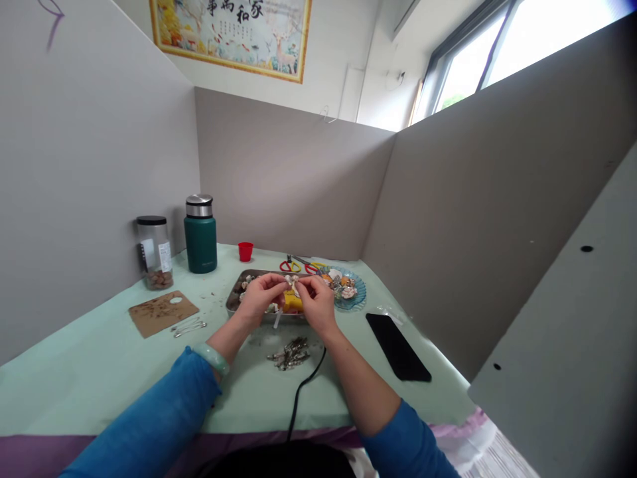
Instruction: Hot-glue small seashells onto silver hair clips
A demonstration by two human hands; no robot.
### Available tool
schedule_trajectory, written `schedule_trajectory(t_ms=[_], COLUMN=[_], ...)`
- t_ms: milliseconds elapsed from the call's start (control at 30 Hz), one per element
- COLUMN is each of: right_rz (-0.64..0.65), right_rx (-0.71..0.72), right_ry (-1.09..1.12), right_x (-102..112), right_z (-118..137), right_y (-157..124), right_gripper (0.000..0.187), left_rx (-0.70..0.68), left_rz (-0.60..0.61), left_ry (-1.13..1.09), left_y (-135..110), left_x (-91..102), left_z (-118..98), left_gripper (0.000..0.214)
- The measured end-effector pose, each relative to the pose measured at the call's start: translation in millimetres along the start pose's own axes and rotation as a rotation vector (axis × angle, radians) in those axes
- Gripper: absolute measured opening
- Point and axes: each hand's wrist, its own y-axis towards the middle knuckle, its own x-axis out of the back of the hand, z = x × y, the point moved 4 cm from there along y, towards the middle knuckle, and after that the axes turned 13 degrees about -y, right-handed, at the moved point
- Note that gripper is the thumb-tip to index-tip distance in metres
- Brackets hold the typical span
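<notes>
Both hands up over the metal tray (231,307), fingertips meeting. My left hand (263,299) and right hand (317,307) pinch a small pale piece (291,281) between them, above the tray; its exact shape is too small to make out. Yellow tool (293,303) just below, partly hidden by my fingers. Heap of metal clips (291,355) on the green cloth (239,392), my side of the tray; black cord (298,398) beside it. Blue plate (359,292) of trinkets to the right, scissors (297,267) behind, red cup (245,251) farther left.
</notes>
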Motion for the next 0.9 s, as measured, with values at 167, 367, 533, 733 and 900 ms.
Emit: schedule_trajectory(t_ms=[167, 367, 533, 733, 900], right_rz=[0.000, 0.010, 0.011, 0.016, 0.003], right_rx=[0.057, 0.096, 0.120, 0.132, 0.121], right_ry=[-0.039, -0.071, -0.051, -0.042, -0.006], right_x=[-2.0, -3.3, -1.9, 0.3, 3.8], right_z=[3.4, 5.0, 4.6, 5.8, 7.5], right_y=[-2.5, -4.5, -4.0, -3.5, -1.8], right_gripper=[0.014, 0.014, 0.014, 0.015, 0.015], left_rx=[0.002, 0.037, 0.004, -0.043, -0.064], left_rz=[-0.003, 0.028, 0.064, 0.079, 0.089], left_ry=[-0.001, -0.024, -0.056, -0.036, -0.026], left_y=[1.4, 1.5, 0.7, 1.8, 2.4], left_x=[2.2, 2.8, 1.2, 2.4, 3.6], left_z=[1.8, 2.9, 1.1, 0.8, 0.9], left_gripper=[0.034, 0.035, 0.032, 0.028, 0.025])
